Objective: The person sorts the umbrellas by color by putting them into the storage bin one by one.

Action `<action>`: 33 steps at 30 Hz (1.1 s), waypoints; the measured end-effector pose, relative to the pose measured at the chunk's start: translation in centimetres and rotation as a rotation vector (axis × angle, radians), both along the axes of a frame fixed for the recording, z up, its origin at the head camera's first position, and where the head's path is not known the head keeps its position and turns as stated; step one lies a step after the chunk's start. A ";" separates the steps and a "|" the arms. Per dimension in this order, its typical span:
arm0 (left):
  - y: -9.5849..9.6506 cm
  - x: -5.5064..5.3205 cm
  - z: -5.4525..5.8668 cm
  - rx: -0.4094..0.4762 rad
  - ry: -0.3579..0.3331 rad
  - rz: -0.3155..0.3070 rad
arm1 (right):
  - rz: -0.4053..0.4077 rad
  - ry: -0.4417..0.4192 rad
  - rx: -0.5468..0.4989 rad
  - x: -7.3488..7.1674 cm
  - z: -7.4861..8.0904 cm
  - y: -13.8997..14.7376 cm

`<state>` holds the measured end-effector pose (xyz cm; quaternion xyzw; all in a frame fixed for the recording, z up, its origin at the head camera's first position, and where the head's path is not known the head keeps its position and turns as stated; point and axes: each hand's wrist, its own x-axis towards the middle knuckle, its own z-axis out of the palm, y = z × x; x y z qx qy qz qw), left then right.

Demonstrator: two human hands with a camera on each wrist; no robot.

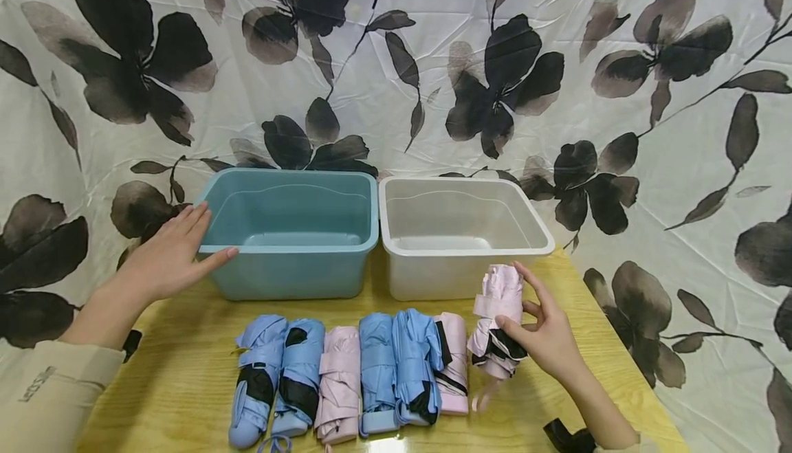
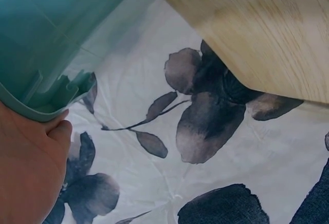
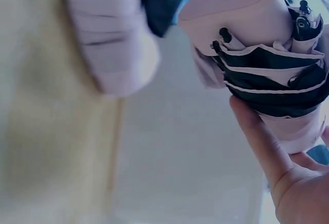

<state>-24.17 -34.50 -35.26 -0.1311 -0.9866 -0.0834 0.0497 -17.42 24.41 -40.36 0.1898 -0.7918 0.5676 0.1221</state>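
Observation:
My right hand (image 1: 551, 336) grips a folded pink umbrella (image 1: 502, 289) above the table, in front of the white bin. Black lining and rib tips show on this umbrella (image 3: 241, 21) in the right wrist view, with the thumb against its side. At the left, my left hand (image 1: 170, 253) rests on the rim of the blue bin (image 1: 291, 274), fingers straight and thumb along the front edge. Below the bins, folded umbrellas lie in a row: several blue ones, a pink umbrella (image 1: 339, 377) in the middle and another pink umbrella (image 1: 456, 370) at the right end.
The white bin (image 1: 427, 278) stands right beside the blue one at the back of the wooden table (image 1: 167, 377). A flowered cloth (image 1: 408, 82) hangs behind and around the table. A black object (image 1: 566, 436) shows by my right forearm.

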 end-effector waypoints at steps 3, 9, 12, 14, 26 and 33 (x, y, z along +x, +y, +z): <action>0.0 0.0 0.0 -0.002 0.004 0.003 | 0.011 0.048 -0.035 -0.9 1.7 -0.5; 0.0 0.0 -0.2 0.003 0.017 -0.010 | 0.056 0.110 -0.092 -3.1 4.9 -1.4; 0.0 -0.1 -0.2 0.008 0.019 -0.011 | 0.088 0.127 -0.116 -4.5 6.4 -2.0; 0.0 -0.2 -0.2 0.014 0.014 -0.005 | 0.102 0.133 -0.125 -5.6 7.4 -2.4; 0.0 -0.1 0.0 0.018 0.014 0.011 | 0.134 0.075 -0.128 -12.7 11.2 -6.6; 0.0 0.0 0.0 0.015 0.011 0.009 | 0.143 -0.022 -0.106 -16.5 10.6 -9.4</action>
